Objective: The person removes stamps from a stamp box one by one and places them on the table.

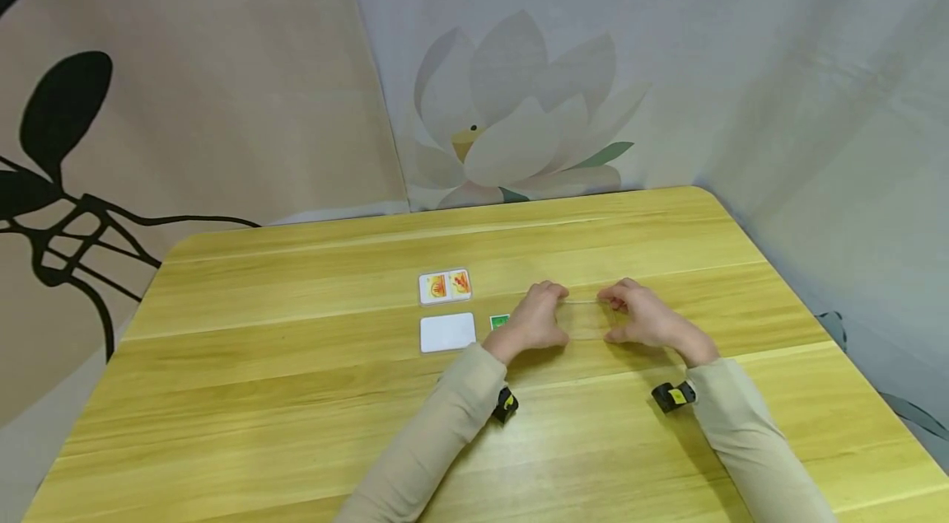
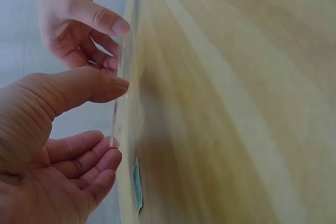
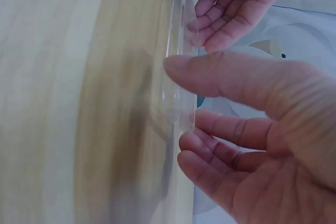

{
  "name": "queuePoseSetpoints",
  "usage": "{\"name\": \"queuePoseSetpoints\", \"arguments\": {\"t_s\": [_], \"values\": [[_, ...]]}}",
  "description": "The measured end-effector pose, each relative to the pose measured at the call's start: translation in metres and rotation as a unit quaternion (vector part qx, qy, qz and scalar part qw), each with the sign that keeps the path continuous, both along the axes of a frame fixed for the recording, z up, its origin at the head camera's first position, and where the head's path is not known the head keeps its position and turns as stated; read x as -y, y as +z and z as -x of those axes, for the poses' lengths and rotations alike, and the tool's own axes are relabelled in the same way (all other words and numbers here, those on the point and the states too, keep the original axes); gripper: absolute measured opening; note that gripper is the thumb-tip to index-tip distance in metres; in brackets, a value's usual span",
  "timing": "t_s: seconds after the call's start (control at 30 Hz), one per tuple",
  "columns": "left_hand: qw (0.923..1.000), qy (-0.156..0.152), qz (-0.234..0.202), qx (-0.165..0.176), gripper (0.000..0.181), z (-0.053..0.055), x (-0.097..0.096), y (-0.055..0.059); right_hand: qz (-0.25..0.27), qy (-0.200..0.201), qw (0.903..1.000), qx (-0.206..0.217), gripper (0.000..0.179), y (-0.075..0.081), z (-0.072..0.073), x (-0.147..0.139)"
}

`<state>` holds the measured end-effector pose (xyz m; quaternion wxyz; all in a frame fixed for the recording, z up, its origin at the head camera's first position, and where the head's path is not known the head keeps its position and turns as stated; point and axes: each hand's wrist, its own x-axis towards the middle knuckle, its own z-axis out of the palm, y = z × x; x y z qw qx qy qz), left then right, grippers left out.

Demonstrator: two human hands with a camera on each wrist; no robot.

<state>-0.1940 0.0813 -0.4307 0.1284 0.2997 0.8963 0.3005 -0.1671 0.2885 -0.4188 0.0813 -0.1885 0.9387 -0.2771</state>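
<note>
Between my two hands is a thin, clear plastic piece [image 3: 181,93], nearly invisible in the head view; its exact kind I cannot tell. My left hand [image 1: 535,317] holds its left end, thumb on one edge and fingertips on the opposite one. At the right end, my right hand [image 1: 647,317] grips it in the same way. The piece is just above the table, and whether it touches the wood I cannot tell. A small green card [image 1: 499,321] lies beside my left wrist, partly hidden by that hand.
Left of the hands, a white-framed card with two orange pictures [image 1: 446,287] lies behind a plain white rectangular piece [image 1: 448,333]. All rest on the wooden table [image 1: 296,391]. A printed cloth [image 1: 519,95] hangs behind the table's far edge.
</note>
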Motion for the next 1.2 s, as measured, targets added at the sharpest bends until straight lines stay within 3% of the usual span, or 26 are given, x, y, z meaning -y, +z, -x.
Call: {"name": "queuePoseSetpoints", "arguments": {"t_s": [0.6, 1.2], "values": [[0.9932, -0.011, -0.112, 0.031, 0.062, 0.002, 0.031, 0.008, 0.06, 0.044, 0.9964, -0.042, 0.056, 0.009, 0.002, 0.005], [0.9892, -0.011, -0.146, -0.007, 0.061, -0.003, 0.061, 0.02, 0.065, 0.079, 0.9919, -0.076, 0.054, 0.021, 0.006, 0.028]]}}
